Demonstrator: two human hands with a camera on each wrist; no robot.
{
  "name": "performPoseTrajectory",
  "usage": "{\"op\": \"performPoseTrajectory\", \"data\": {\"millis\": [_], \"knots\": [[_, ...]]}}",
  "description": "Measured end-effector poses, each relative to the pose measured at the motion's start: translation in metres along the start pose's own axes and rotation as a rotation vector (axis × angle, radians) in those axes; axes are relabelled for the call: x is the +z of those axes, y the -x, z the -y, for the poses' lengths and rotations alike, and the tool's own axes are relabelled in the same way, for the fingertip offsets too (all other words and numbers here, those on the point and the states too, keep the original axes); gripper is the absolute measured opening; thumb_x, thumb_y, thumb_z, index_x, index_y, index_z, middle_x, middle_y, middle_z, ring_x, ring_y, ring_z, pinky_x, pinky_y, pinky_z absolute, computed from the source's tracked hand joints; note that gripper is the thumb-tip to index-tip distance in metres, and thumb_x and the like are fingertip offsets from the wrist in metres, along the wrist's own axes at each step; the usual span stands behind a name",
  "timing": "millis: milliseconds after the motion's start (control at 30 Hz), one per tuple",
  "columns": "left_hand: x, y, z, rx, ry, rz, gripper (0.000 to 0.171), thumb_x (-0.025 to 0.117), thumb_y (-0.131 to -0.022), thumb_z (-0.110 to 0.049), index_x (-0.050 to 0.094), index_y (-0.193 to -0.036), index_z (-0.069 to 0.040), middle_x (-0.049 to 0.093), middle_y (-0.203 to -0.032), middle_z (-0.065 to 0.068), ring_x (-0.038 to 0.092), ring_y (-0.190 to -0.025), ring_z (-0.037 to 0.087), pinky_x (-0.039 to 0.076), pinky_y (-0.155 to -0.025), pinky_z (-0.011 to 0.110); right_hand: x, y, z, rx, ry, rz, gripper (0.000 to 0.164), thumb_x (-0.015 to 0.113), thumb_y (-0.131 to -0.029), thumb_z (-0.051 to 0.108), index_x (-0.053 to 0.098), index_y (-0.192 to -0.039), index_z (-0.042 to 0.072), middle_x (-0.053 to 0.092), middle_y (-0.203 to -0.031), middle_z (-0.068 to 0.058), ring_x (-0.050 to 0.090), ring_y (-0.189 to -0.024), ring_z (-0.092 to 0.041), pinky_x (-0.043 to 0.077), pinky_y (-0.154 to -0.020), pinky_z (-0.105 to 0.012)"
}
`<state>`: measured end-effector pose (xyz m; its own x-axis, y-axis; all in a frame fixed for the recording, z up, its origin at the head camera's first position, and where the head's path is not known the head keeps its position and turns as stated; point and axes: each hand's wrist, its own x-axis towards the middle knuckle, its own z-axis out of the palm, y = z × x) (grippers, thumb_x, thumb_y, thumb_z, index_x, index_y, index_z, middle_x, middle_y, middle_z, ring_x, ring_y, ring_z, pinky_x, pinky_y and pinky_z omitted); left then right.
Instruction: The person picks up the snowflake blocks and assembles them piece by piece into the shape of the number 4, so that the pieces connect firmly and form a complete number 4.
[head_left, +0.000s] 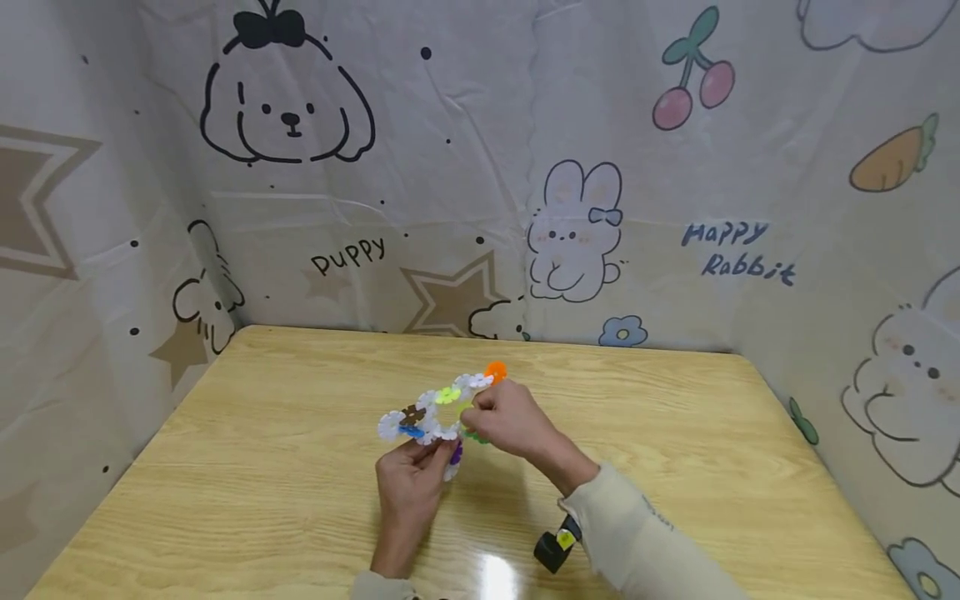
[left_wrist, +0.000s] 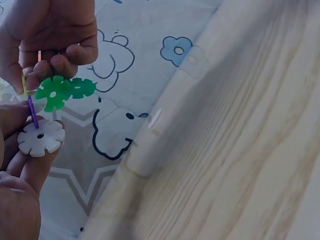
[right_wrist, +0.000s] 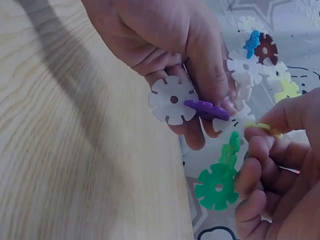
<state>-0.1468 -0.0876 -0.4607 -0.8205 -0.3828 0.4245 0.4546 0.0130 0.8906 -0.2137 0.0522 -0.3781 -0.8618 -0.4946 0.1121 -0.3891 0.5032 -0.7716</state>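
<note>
A chain of notched plastic snowflake discs is held above the table between both hands. My left hand (head_left: 411, 490) pinches it near a white disc (right_wrist: 160, 102) and a purple disc (right_wrist: 206, 110). With thumb and forefinger my right hand (head_left: 516, 421) pinches a yellow disc (right_wrist: 269, 129) beside the white ones. Green discs (right_wrist: 217, 187) hang just below those right fingers. Farther along the chain are a brown disc (right_wrist: 266, 49), a blue disc (right_wrist: 252, 44) and a yellow-green disc (head_left: 447, 395). At its far end an orange disc (head_left: 495, 371) shows above the right hand.
Beneath the hands lies a wood-grain table (head_left: 285, 467). A black object with a yellow mark (head_left: 555, 548) is near the right sleeve, partly covered by it. Printed cloth (head_left: 450, 167) stands behind the table and along its sides.
</note>
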Motion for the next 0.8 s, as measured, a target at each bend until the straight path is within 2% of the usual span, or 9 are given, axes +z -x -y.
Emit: {"op": "performPoseTrajectory", "data": {"millis": [167,333,400,600,800], "knots": [[-0.005,-0.003,0.001,-0.011,0.011,-0.006,0.011,0.073,-0.081,0.014,0.07,-0.091,0.017,0.069,-0.082,0.028,0.07,-0.07,0.008,0.056,-0.061,0.027,-0.006,0.004,-0.001,0.011,-0.025,0.062,0.031,0.068,-0.09,0.024,0.066,-0.061,0.012,0.055,-0.054,0.005,0.045,-0.048,-0.008,0.037,-0.048,-0.025],[-0.011,-0.007,0.003,-0.031,0.009,-0.015,0.012,0.075,-0.08,0.014,0.07,-0.092,0.017,0.069,-0.084,0.028,0.071,-0.071,0.009,0.056,-0.062,0.028,-0.017,0.008,-0.006,0.028,-0.057,0.075,0.023,0.07,-0.092,0.032,0.078,-0.081,0.013,0.07,-0.075,0.0,0.063,-0.064,-0.021,0.045,-0.056,-0.03],[-0.014,-0.009,0.003,-0.033,-0.005,-0.016,0.011,0.075,-0.081,0.013,0.071,-0.091,0.016,0.069,-0.084,0.028,0.071,-0.071,0.009,0.056,-0.063,0.028,-0.021,0.009,-0.01,0.029,-0.061,0.071,0.023,0.07,-0.092,0.032,0.078,-0.086,0.012,0.071,-0.079,0.001,0.065,-0.067,-0.023,0.047,-0.058,-0.032],[-0.02,-0.011,0.001,-0.055,-0.035,-0.02,0.009,0.073,-0.081,0.014,0.071,-0.09,0.016,0.07,-0.085,0.028,0.071,-0.072,0.008,0.056,-0.065,0.027,-0.031,0.009,-0.023,0.063,-0.041,0.05,0.02,0.071,-0.092,0.029,0.077,-0.093,0.01,0.07,-0.085,0.002,0.066,-0.073,-0.02,0.053,-0.063,-0.033],[-0.025,-0.011,0.0,-0.09,-0.045,-0.026,0.008,0.075,-0.081,0.012,0.071,-0.088,0.015,0.07,-0.084,0.027,0.072,-0.072,0.011,0.056,-0.065,0.028,-0.037,0.006,-0.041,0.105,0.064,0.016,0.017,0.072,-0.091,0.026,0.076,-0.093,0.009,0.069,-0.087,0.002,0.063,-0.076,-0.014,0.053,-0.067,-0.033]]}}
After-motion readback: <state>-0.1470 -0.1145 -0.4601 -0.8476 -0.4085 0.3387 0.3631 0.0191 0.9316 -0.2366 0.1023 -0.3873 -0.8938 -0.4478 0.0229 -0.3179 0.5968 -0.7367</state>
